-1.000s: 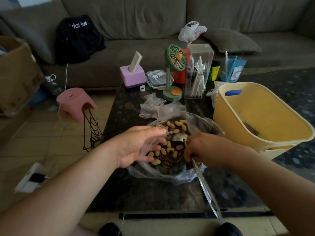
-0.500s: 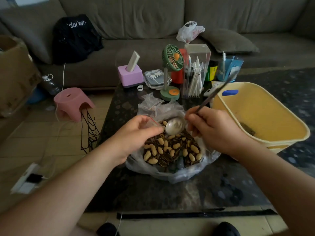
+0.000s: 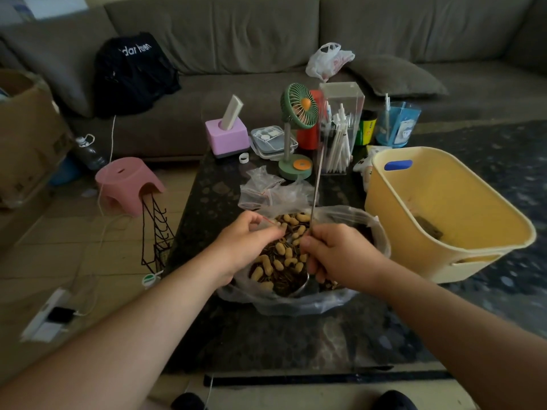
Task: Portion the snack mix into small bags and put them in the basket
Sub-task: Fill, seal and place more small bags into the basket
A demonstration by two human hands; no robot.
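Head view, my left hand (image 3: 247, 242): fingers curled, pinching the thin clear film of a small bag (image 3: 273, 224) by its red-striped mouth, right over the snack mix.
Head view, my right hand (image 3: 336, 255): fist wrapped round the slim metal handle of a spoon (image 3: 314, 199); the handle stands nearly upright and the shiny rounded bowl sits low by my fingers, partly hidden.
Snack mix (image 3: 284, 255): pale lumpy peanuts in the shell over dark striped seeds, heaped in a big crinkled clear plastic bag (image 3: 299, 301) open on the table (image 3: 281, 338), between my two hands.
Spare bags (image 3: 266, 187): a rumpled pile of clear little bags just behind the big one.
Basket (image 3: 441, 214): smooth yellow plastic tub with rounded corners and a blue tab on its wall, to my right beside the mix; something small and dark lies inside, too dim to tell.
Table: dark, mottled, glossy stone look.
Behind the mix: a green round-caged desk fan (image 3: 297, 113), a clear box of white pens (image 3: 340, 134), a lilac cube holder (image 3: 227, 137).
Sofa (image 3: 266, 39): grey-brown woven fabric.
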